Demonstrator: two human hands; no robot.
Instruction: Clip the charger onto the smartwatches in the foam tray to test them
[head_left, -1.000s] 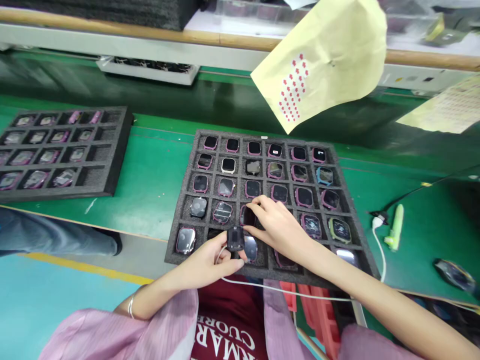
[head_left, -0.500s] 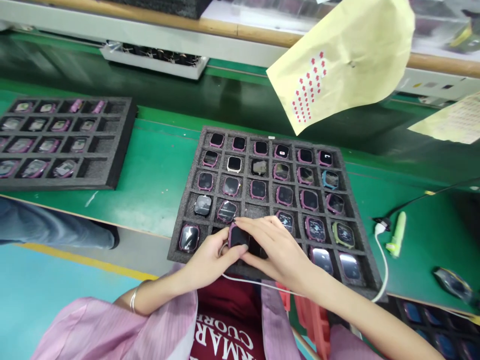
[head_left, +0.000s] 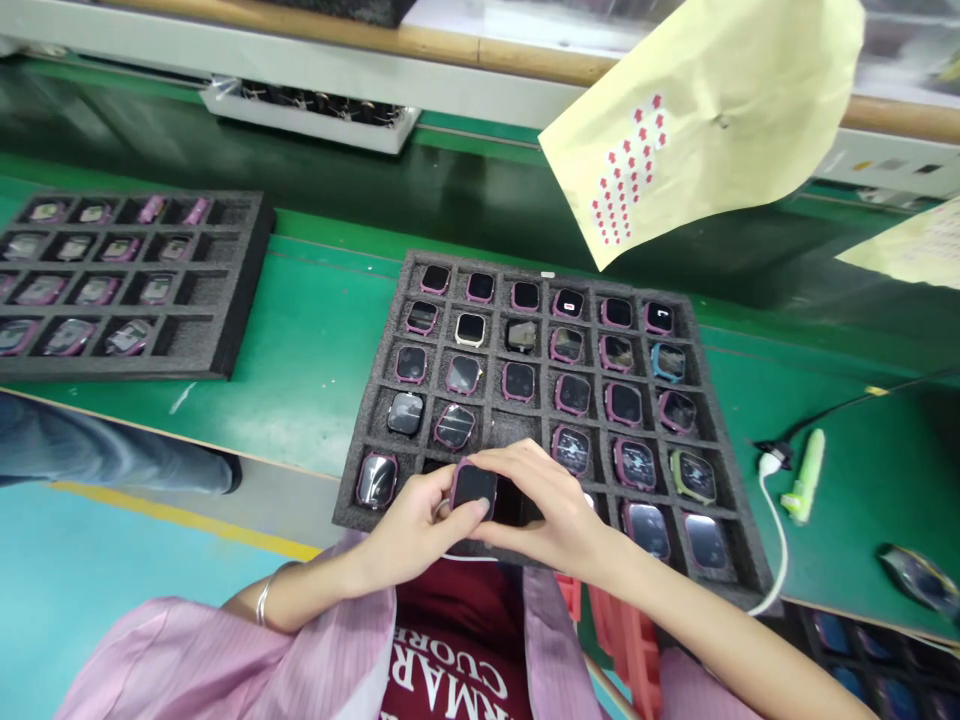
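Over the front row of a dark foam tray (head_left: 517,425), my left hand (head_left: 420,525) grips a purple-framed smartwatch (head_left: 472,486), its thumb across the lower part of the dark screen. My right hand (head_left: 551,500) curves round the same watch from the right, with fingertips at the upper edge and the thumb by the lower corner. Below the hands passes a white cable (head_left: 476,558); whether it joins the watch is hidden. Several other watches lie in the tray's compartments, mostly purple, one with a blue frame (head_left: 668,362) and one yellow-green (head_left: 694,475).
Another foam tray (head_left: 251,270) of watch parts stands left on the green bench (head_left: 315,330). To the right lie a white plug (head_left: 770,462), a light-green tool (head_left: 807,478) and a dark object (head_left: 919,578). Yellow paper (head_left: 705,130) hangs overhead. A person's leg (head_left: 112,445) shows left.
The watch has shifted slightly left and down and its screen shows more fully. My right hand's fingers have eased a little apart around it. The view has shifted slightly.
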